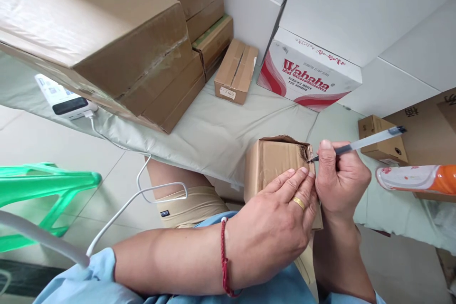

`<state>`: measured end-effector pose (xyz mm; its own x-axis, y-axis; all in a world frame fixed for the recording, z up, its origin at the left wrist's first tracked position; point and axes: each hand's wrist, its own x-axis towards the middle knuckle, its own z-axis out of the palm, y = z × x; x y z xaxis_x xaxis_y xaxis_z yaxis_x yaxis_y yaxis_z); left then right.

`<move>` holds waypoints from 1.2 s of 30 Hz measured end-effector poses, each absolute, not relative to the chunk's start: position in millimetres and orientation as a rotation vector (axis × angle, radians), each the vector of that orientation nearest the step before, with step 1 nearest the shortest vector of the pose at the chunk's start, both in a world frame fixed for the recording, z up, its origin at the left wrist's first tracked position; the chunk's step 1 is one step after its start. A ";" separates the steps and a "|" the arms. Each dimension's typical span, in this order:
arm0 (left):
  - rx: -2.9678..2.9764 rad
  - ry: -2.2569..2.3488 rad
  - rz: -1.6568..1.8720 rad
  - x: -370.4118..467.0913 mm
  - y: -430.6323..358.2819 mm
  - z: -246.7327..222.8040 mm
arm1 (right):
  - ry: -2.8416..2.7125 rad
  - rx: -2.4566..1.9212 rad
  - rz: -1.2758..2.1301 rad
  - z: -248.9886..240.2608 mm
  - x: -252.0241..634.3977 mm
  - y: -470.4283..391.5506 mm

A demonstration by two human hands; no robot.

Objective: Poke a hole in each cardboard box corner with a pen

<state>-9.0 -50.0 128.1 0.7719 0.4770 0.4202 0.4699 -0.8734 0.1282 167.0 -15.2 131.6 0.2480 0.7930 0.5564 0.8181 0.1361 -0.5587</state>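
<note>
A small cardboard box [276, 161] sits in front of me at the near edge of the covered table, its far flap edge torn and uneven. My left hand [283, 216], with a gold ring and a red bracelet, lies flat across the box top, fingers stretched out together; its thumb is hidden. In my right hand [340, 178], closed fingers pinch a pen [372, 140] with a translucent barrel and dark tip. That tip touches the box's top right corner, beside a patch of dark scribbled marks [305, 153].
Large cartons [107, 23] stack at left, near a small taped box [236, 71] and a Wahaha water carton [308, 73]. At right are another small box [383, 140] and an orange-white bottle [416, 178]. A white cable [117, 221] hangs near a green stool [53, 180].
</note>
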 end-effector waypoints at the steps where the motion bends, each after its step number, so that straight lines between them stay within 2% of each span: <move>1: 2.945 0.791 0.709 -8.7 -50.3 127.5 | -1.513 -1.632 -0.045 131.3 167.2 -15.7; 5: 2.949 0.822 0.726 -8.2 -51.7 125.2 | -1.530 -1.628 -0.033 130.8 166.7 -18.6; 9: 2.930 0.806 0.720 -9.9 -52.0 125.9 | -1.274 -1.512 -0.155 131.1 173.0 -20.2; 12: 2.902 0.800 0.718 -12.2 -51.1 127.4 | -1.159 -1.487 -0.050 126.5 199.4 -20.1; 17: 2.902 0.761 0.738 -15.5 -51.0 127.2 | -1.428 -2.072 0.341 96.2 287.4 -26.8; 21: 2.913 0.718 0.777 -16.9 -51.3 125.4 | -1.543 -2.627 0.443 56.1 346.4 -41.3; 24: 2.892 0.711 0.813 -17.4 -50.3 125.6 | -1.441 -2.818 0.415 30.0 363.5 -52.8; 29: 2.861 0.708 0.803 -17.9 -48.5 127.5 | -1.276 -2.773 0.140 3.8 342.9 -67.7; 36: 2.799 0.663 0.979 -10.7 -42.4 126.4 | -1.529 -2.464 0.234 -27.2 257.0 -94.0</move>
<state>-10.7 -42.4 126.4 0.6979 0.4341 0.5696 0.3676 -0.8997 0.2353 257.0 -94.0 -27.2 0.4420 0.8969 -0.0137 0.8598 -0.4279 -0.2785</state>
